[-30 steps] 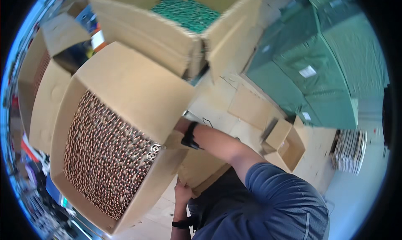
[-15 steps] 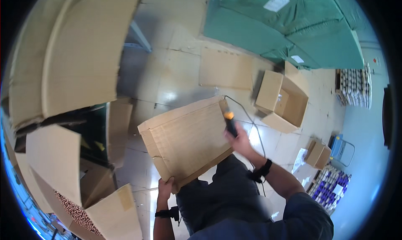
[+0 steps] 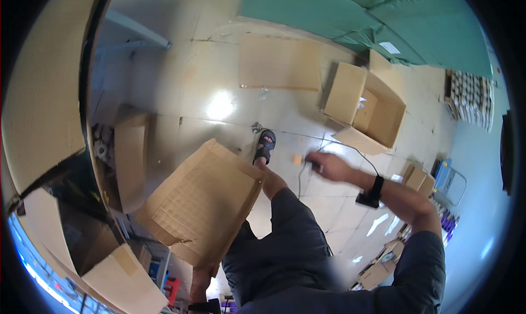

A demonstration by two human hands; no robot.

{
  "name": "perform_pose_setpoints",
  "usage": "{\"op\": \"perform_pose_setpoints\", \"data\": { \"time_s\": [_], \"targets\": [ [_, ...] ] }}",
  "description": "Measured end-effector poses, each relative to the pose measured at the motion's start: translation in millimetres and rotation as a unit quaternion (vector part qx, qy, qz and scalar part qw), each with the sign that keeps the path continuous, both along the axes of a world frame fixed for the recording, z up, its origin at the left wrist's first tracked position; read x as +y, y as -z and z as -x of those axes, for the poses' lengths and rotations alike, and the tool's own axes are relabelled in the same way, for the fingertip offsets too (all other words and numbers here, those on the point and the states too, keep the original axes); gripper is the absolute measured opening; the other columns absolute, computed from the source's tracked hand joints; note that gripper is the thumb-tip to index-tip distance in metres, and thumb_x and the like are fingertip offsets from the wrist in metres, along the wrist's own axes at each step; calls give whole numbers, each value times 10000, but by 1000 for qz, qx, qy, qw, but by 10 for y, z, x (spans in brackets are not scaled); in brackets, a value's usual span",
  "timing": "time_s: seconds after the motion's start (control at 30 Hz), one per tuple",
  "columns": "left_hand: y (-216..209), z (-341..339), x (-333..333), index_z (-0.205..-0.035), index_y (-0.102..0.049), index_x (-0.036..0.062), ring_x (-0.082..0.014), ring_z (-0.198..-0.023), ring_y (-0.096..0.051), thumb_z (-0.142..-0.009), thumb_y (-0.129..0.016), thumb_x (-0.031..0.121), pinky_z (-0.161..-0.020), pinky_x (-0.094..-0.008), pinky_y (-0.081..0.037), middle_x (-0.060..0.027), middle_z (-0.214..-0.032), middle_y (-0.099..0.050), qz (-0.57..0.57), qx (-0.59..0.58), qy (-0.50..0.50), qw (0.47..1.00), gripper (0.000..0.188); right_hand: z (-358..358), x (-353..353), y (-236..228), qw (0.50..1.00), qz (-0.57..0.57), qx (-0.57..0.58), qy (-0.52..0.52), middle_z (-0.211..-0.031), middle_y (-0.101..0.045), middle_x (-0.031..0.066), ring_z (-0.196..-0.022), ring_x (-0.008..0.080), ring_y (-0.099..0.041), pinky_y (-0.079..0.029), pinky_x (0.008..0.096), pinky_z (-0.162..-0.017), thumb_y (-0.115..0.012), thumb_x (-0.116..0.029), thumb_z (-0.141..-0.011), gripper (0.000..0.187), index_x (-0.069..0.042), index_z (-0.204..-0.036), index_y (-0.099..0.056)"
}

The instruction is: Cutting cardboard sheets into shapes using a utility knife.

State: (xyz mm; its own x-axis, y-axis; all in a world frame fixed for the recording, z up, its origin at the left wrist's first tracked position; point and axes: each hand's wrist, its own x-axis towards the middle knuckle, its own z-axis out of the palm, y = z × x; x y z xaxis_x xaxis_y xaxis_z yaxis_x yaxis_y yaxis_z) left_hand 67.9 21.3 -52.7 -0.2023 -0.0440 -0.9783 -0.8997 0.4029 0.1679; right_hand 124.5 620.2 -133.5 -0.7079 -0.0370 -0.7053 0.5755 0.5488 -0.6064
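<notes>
My left hand (image 3: 203, 275) grips the lower corner of a flat brown cardboard carton (image 3: 203, 199), its fingers partly hidden under the edge. The carton lies tilted in front of my legs, and its face has a torn mark near the lower edge. My right hand (image 3: 330, 166) is out to the right, apart from the carton. Its fingers are closed round a black-and-orange hand tool (image 3: 298, 159), blurred by motion, so its tip cannot be made out. A thin dark cord (image 3: 356, 148) loops near this hand.
An open cardboard box (image 3: 378, 114) stands ahead right, beside a flat cardboard sheet (image 3: 279, 62) on the tiled floor. A green-covered stack (image 3: 329, 12) is beyond. Large open cartons (image 3: 118, 270) crowd my left. A blue trolley (image 3: 449, 180) stands far right.
The carton has moved down and left and turned, with my left hand still holding it. My right hand has swung away from its face to the right with the tool. My foot now shows.
</notes>
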Motion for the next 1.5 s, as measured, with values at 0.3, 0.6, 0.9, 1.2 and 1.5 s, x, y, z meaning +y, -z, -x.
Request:
{"op": "perform_pose_setpoints", "data": {
  "time_s": [0.3, 0.6, 0.9, 1.2, 1.5],
  "targets": [
    [530, -1118, 143, -1366, -592, 40, -183, -1125, -631, -926, -723, 309, -859, -317, -520, -93, -1281, -662, 124, 45, 150, 980, 532, -954, -861, -165, 950, 188, -229, -96, -897, -719, 107, -836, 302, -716, -555, 425, -759, -840, -238, -763, 555, -102, -1222, -558],
    [1533, -1702, 250, -1432, -541, 30, -212, -1184, -616, -913, -738, 338, -932, -401, -516, -98, -1321, -645, -16, -41, -60, 997, 635, -1035, -574, -343, 852, 376, -348, -111, -909, -665, -2, -868, 100, -628, -527, 298, -766, -893, -187, -805, 506, -85, -1186, -577],
    [696, -931, 890, -1201, -683, 3, -152, -934, -687, -951, -725, 227, -842, -292, -534, -67, -1031, -744, -77, 111, -127, 983, 339, -430, -360, -190, 812, 432, -387, -65, -986, -661, 5, -891, 100, -642, -533, 272, -737, -828, -151, -872, 299, -91, -1084, -626],
    [1108, 258, 1353, -1290, -578, -72, -289, -1065, -693, -988, -593, 64, -962, -395, -535, -199, -1164, -702, -263, 259, -177, 912, 331, 1502, -729, 1653, 965, 219, -78, 118, -848, -648, 13, -765, 115, -652, -506, 267, -641, -733, -163, -941, 183, -92, -1037, -594],
    [2973, 422, 1565, -1288, -614, 13, -131, -946, -644, -1061, -597, 185, -837, -285, -524, -23, -1119, -693, -399, 390, -50, 828, 286, 2084, -1466, 2480, 956, 226, -71, 174, -855, -706, 156, -688, 194, -716, -482, 257, -498, -681, -656, -898, 615, -55, -960, -564]
  ]
}}
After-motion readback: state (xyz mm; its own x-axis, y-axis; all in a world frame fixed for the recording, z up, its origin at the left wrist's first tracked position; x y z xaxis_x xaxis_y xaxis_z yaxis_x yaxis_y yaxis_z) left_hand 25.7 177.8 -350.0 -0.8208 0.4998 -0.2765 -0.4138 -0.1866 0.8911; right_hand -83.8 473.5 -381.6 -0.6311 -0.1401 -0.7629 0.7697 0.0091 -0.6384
